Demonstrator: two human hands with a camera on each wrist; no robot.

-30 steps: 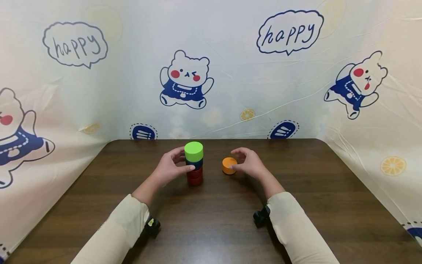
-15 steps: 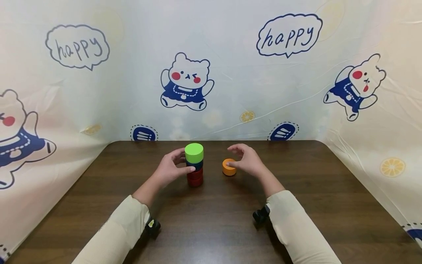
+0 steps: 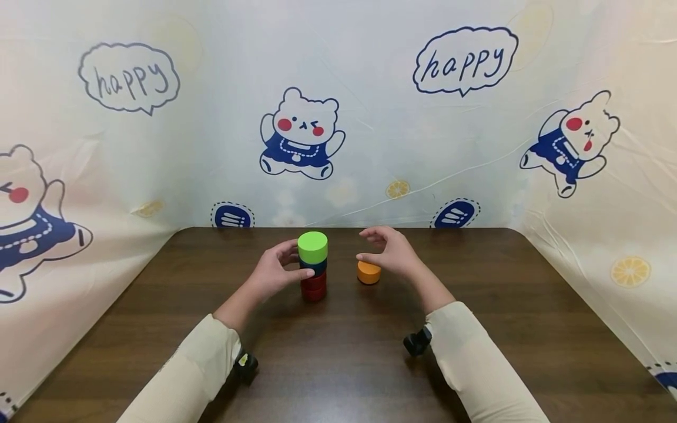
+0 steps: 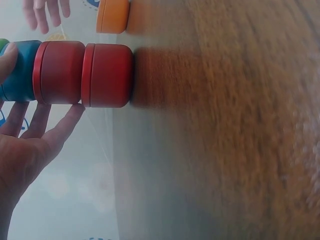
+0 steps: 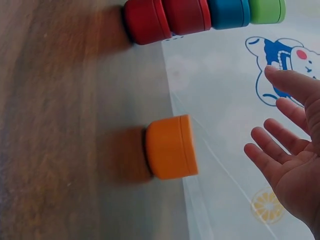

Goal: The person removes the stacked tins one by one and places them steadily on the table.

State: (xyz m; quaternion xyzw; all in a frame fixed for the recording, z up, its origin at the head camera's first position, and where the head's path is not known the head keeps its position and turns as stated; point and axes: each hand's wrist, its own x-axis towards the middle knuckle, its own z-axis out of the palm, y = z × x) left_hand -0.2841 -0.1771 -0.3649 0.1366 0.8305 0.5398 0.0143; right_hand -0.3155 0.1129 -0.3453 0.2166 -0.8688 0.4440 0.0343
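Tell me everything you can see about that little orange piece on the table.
The orange piece is a short, round puck with a flat top and a faint seam near one end, smooth and matte, perhaps painted wood or plastic. It lies flat on the dark wooden table, apart from the stack of red, blue and green pucks to its left. Nothing touches it: the right hand hovers above it, fingers spread and relaxed.

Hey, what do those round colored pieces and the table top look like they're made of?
Orange piece and the stack of green, blue and two red pieces: smooth, evenly colored, softly sheened with rounded edges and a seam line, so probably molded plastic, though painted wood is possible. Table: dark brown with streaky grain lines and a low sheen, so wood or a wood-look laminate; the pictures can't tell which.
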